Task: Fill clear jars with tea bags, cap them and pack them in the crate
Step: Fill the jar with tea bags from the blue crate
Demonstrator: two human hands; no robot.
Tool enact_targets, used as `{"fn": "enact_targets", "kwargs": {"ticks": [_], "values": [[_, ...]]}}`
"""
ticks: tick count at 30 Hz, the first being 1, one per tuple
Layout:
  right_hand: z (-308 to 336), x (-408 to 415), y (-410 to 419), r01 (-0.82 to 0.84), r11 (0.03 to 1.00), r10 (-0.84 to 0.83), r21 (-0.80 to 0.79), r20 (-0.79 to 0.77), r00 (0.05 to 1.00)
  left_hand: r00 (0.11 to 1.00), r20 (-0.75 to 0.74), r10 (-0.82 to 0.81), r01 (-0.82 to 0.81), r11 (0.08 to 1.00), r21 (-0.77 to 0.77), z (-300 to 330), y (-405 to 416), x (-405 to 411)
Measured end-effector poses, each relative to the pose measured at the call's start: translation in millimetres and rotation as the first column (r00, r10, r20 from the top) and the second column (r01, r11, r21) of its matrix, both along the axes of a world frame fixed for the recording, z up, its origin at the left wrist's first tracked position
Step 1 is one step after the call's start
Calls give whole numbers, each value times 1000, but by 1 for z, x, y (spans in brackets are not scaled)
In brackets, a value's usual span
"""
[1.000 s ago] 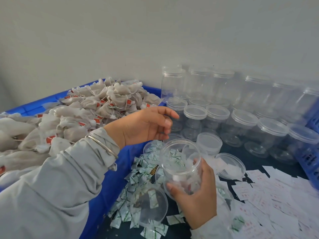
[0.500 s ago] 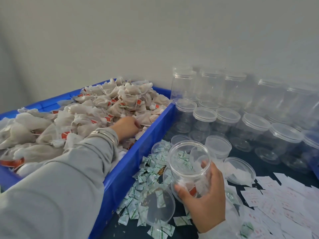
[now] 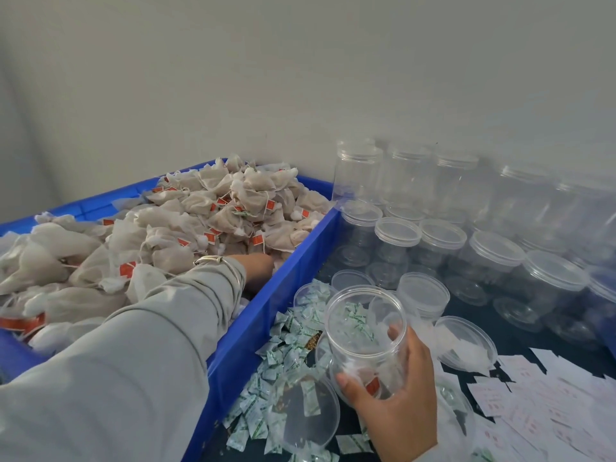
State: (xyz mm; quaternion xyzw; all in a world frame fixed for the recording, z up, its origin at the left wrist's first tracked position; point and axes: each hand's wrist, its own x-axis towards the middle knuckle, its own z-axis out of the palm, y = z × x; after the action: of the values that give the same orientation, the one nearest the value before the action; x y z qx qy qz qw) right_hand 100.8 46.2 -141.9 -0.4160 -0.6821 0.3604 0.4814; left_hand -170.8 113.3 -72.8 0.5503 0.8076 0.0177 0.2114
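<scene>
My right hand (image 3: pixel 396 400) grips an open clear jar (image 3: pixel 366 335), tilted toward me, with a tea bag or two at its bottom. My left hand (image 3: pixel 256 266) reaches down into the blue crate (image 3: pixel 283 295) among the heaped tea bags (image 3: pixel 206 215); its fingers are buried in the bags, so I cannot see what they hold. A loose clear lid (image 3: pixel 310 415) lies on the table just left of the jar.
Several capped empty jars (image 3: pixel 443 241) stand in rows at the back right. Small green-printed sachets (image 3: pixel 290 331) are strewn beside the crate. White paper labels (image 3: pixel 546 405) cover the table at right. More loose lids (image 3: pixel 466 341) lie nearby. A wall runs close behind.
My left hand moved from above the jar leftward into the crate and pushed down among the tea bags. The right hand keeps holding the jar.
</scene>
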Motion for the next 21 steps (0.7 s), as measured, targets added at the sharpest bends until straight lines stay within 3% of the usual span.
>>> {"fn": "enact_targets", "kwargs": {"ticks": [3, 7, 10, 12, 14, 16, 19, 21], "values": [[0, -1, 0, 18, 1000, -18, 8, -2, 1000, 995, -102, 10, -6, 999, 36, 7, 1, 3], [-1, -1, -1, 26, 1000, -26, -5, 1, 1000, 990, -123, 67, -45, 984, 174, 15, -4, 0], [-2, 0, 0, 20, 1000, -20, -3, -4, 1000, 988, -21, 154, -141, 945, 294, 24, -5, -6], [-1, 0, 0, 17, 1000, -17, 2, -1, 1000, 950, 224, 218, -291, 879, 379, 31, -7, -8], [-1, -1, 0, 15, 1000, -15, -2, -4, 1000, 807, 561, 184, -465, 784, 412, 38, -8, -5], [-1, -1, 1, 16, 1000, -16, -10, -3, 1000, 650, 758, 60, -530, 750, 395, 50, -12, 5], [-1, 0, 1, 15, 1000, -15, -21, -5, 1000, 416, 892, -177, -467, 800, 376, 69, -19, 29], [-2, 0, 2, 13, 1000, -13, -19, -22, 1000, 316, 906, -282, -344, 856, 386, 76, -25, 46]]}}
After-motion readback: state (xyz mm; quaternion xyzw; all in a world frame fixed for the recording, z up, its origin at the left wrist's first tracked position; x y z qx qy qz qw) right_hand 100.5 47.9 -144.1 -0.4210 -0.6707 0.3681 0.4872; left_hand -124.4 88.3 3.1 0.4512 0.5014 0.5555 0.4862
